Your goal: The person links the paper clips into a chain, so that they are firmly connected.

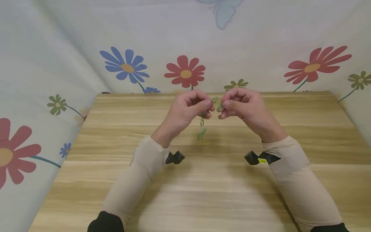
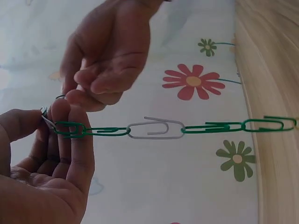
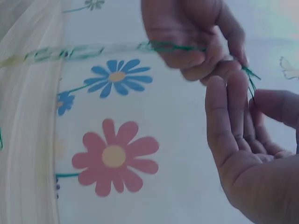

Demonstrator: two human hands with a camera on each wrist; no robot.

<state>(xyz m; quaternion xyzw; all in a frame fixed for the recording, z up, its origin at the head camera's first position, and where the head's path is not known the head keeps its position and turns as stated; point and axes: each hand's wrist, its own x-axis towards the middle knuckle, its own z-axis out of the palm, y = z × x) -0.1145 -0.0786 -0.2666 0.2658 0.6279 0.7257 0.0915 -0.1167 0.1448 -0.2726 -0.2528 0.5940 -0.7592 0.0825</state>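
Observation:
A chain of linked paper clips (image 2: 156, 130), green and white with a bit of yellow at its lower end, hangs from my left hand (image 1: 185, 108). Thumb and finger of that hand pinch its top end, where a green clip (image 1: 214, 100) sticks out towards the right. My right hand (image 1: 249, 106) pinches a green paper clip (image 3: 252, 86) between thumb and fingertip. Both hands are raised above the table, fingertips close together. In the right wrist view the hanging chain is blurred. Whether the two clips touch cannot be told.
Beneath the hands lies a wood-grain table (image 1: 217, 199). Behind it and at the sides hangs a pale curtain (image 1: 162, 32) printed with flowers. Small black cameras (image 1: 175, 157) sit at both wrists. At the right wrist view's left edge shows a sliver of something green.

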